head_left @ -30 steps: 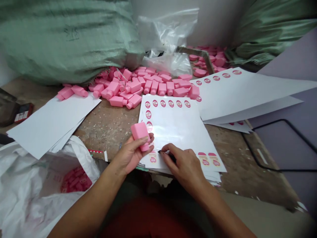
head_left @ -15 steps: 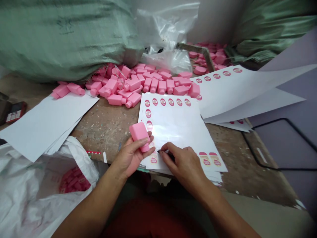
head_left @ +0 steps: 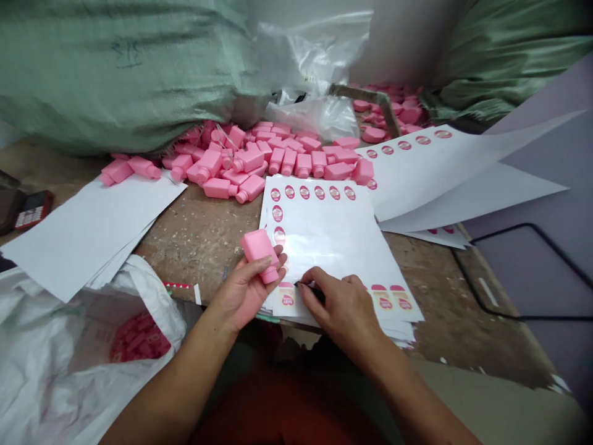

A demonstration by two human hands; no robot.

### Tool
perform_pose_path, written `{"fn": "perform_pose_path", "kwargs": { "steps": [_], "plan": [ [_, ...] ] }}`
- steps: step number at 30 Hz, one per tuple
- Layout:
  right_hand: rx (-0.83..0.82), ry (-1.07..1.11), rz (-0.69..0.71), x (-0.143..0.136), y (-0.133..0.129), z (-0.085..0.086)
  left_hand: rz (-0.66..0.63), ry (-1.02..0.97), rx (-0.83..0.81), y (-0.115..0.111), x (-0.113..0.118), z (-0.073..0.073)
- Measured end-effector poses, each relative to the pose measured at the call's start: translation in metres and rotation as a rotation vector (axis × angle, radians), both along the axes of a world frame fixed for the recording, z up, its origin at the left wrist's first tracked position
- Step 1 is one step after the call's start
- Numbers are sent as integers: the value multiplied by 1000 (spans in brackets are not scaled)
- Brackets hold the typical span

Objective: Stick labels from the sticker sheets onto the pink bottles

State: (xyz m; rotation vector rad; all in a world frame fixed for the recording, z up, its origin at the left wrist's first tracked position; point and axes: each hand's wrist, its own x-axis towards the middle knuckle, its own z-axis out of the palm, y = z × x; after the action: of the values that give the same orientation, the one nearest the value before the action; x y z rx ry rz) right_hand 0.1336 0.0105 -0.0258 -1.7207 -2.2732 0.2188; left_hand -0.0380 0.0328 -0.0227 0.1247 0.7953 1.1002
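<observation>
My left hand (head_left: 245, 287) is closed around a small pink plastic bottle (head_left: 259, 252), its neck tilted down toward me. My right hand (head_left: 343, 303) pinches a thin dark pointed tool (head_left: 317, 295); most of it is hidden by the fingers, so its kind is unclear. The tool's tip is at the lower edge of a white sticker sheet (head_left: 333, 241), close to a pink-and-cream label (head_left: 288, 298). Oval stickers line the sheet's top and left edges, and more labels (head_left: 391, 298) show at its bottom right. Other sheets lie underneath.
A heap of pink bottles (head_left: 248, 161) lies behind the sheet, below a large green sack (head_left: 125, 74). Curled sticker sheets (head_left: 417, 185) lie at right, near a black metal frame (head_left: 532, 272). Blank sheets (head_left: 92, 228) and a white bag (head_left: 152, 290) holding pink bottles are at left.
Both hands stay nearly in place; the left hand has tipped the bottle very slightly. The view has shifted a little.
</observation>
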Motion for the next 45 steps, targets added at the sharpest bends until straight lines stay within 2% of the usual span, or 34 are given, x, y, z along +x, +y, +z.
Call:
{"fn": "perform_pose_path", "kwargs": {
  "steps": [6,9,11,15,18,21,26,29,45],
  "plan": [
    [22,-56,10,-6,1,-1,39,-31,-18,7,4,4],
    [15,-24,-33,-7,3,-2,35,-29,-12,8,5,3],
    [-94,116,-82,-4,5,0,34,-19,-21,9,5,2],
    [-409,663,-140,9,9,14,33,54,-6,9,6,1],
    [-489,881,-164,18,9,28,37,142,60,4,10,5],
    [-465,903,-151,19,5,40,-25,219,131,-9,13,14],
    [-395,880,-118,15,-3,50,-226,136,181,-32,19,29],
    [-385,866,-108,14,-3,51,-290,123,196,-37,21,33],
    [-356,822,-143,16,2,46,-315,102,197,-39,23,29]
  ]
}}
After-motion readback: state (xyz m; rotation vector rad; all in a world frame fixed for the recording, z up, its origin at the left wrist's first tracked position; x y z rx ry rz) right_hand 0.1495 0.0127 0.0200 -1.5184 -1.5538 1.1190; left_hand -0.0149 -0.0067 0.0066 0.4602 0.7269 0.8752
